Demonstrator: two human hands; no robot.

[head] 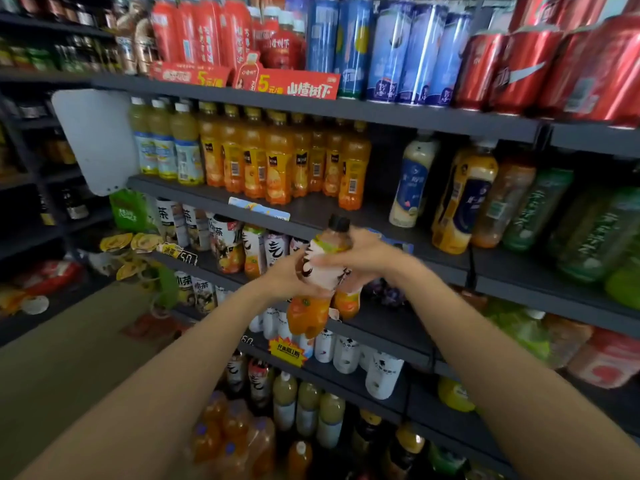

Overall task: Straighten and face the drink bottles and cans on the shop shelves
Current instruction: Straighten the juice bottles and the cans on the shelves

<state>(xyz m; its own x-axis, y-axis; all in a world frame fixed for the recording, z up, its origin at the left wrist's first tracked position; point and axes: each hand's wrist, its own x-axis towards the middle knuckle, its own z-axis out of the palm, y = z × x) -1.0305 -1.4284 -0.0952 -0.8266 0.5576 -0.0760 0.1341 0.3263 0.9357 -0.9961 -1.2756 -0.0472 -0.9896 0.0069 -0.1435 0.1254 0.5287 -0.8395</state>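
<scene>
An orange drink bottle [313,289] with a black cap and a white label is held in front of the third shelf [391,327], tilted with its cap to the upper right. My left hand [282,277] grips its left side around the label. My right hand [362,252] wraps its upper part from the right. Just behind it stands a second orange bottle [348,301] on the shelf. More bottles of the same brand [254,252] line that shelf to the left.
Above is a row of orange juice bottles [277,161] and taller bottles [464,199] to the right. The top shelf carries red bottles [204,32], blue cans [391,50] and red cola cans [526,71]. White bottles [346,351] fill the shelf below. The floor [69,358] lies at left.
</scene>
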